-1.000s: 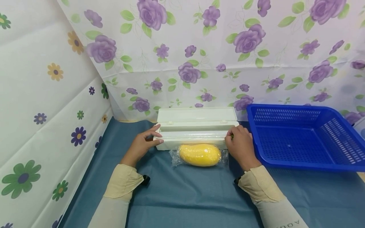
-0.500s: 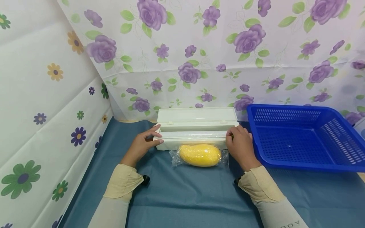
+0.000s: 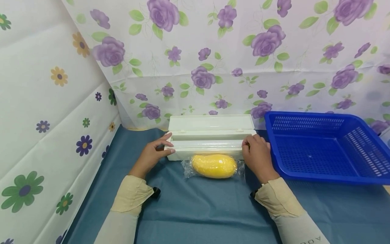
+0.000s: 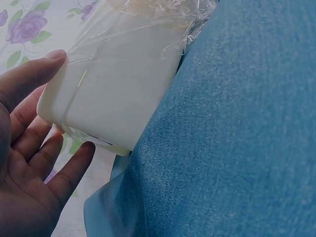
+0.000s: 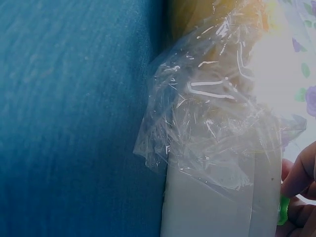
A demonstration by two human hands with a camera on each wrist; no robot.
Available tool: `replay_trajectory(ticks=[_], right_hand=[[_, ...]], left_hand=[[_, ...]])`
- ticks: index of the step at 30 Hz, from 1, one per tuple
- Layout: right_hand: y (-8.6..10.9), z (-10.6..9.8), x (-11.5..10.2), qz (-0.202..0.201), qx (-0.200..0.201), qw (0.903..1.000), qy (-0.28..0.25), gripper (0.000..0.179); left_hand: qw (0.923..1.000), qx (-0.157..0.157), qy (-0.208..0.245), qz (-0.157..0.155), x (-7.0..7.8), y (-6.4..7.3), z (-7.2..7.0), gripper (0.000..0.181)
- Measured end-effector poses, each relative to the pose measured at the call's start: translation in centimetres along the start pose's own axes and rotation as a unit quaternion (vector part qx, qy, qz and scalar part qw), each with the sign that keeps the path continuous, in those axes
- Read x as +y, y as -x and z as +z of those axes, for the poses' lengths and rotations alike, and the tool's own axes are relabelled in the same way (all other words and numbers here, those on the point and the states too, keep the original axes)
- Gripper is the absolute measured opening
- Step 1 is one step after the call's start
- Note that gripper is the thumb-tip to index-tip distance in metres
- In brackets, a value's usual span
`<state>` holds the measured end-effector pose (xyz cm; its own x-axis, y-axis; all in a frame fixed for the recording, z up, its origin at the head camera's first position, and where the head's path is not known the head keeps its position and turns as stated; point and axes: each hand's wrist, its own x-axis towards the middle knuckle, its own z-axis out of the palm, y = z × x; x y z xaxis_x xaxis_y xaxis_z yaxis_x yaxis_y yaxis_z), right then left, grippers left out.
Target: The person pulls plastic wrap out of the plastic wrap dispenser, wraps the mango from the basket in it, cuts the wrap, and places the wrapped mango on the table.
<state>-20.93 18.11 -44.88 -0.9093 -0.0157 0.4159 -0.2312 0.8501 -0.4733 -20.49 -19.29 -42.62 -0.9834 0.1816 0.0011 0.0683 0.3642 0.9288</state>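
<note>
A white cling film dispenser (image 3: 207,154) stands at the back with its lid (image 3: 210,122) up and a roll of cling film (image 3: 210,143) inside. At its left end, my left hand (image 3: 149,157) rests its thumb and extended fingers on the box; the left wrist view shows the thumb (image 4: 54,58) on the edge. My right hand (image 3: 259,157) is at the right end, its fingers curled around a small green slide cutter (image 5: 283,210), mostly hidden. In front of the box lies a smooth yellow oblong, fruit-like thing (image 3: 214,166), wrapped in clear film (image 5: 212,118).
To the right of the box stands a blue plastic basket (image 3: 317,174), close beside my right hand. Blue-green cloth (image 3: 207,210) covers the table. Flower-printed sheets rise behind and on the left (image 3: 45,101).
My right hand has shifted very slightly right along the box. My left hand, the dispenser and the wrapped yellow thing look the same.
</note>
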Motion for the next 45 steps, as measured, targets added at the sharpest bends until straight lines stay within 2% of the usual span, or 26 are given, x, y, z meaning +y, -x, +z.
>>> replay_trajectory(ticks=[9, 17, 26, 45], right_hand=[[0.0, 0.0, 0.0, 0.000, 0.001, 1.0000, -0.001, 0.017], [0.0, 0.1, 0.0, 0.005, -0.001, 1.0000, -0.007, 0.018], [-0.2, 0.1, 0.4, -0.008, 0.019, 0.9996, -0.020, 0.022], [-0.2, 0.1, 0.7, -0.008, 0.019, 0.9995, -0.024, 0.023]], left_hand=[[1.0000, 0.000, -0.003, -0.003, 0.1, 0.0, 0.0, 0.026], [0.9999, 0.008, -0.006, 0.010, -3.2, -1.4, -0.1, 0.030], [0.9997, 0.011, -0.012, 0.016, -3.2, -1.4, -0.2, 0.030], [0.9998, 0.012, -0.012, 0.012, -3.3, -1.4, -0.1, 0.028]])
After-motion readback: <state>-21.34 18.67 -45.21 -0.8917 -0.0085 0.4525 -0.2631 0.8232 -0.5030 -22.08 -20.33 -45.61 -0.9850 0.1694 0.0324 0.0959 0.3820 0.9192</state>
